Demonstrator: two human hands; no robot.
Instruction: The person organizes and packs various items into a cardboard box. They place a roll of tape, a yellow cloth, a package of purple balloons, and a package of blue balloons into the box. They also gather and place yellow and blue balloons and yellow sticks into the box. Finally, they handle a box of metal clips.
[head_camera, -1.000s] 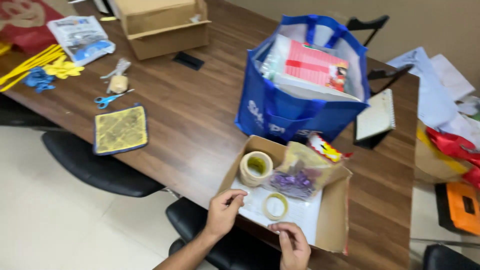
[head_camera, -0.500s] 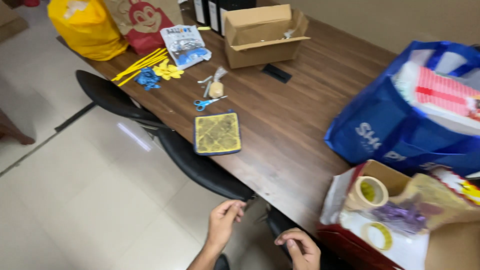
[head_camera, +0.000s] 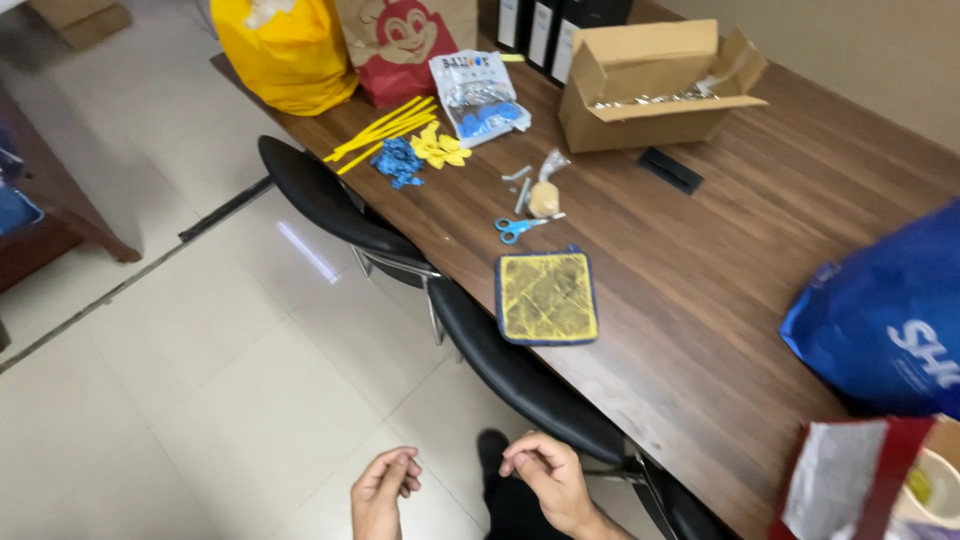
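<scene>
Far end of the table: a yellow plastic bag (head_camera: 283, 50) stands beside a red-and-brown paper bag (head_camera: 400, 45) with a cartoon face. Just in front lies a silvery balloon packet (head_camera: 478, 97), blue inside. An open cardboard box (head_camera: 655, 85) sits to the right. At the right edge there's a big blue tote bag (head_camera: 885, 320).

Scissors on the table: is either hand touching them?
No: the blue-handled scissors lie on the table, while both hands hover far below over the floor.
</scene>
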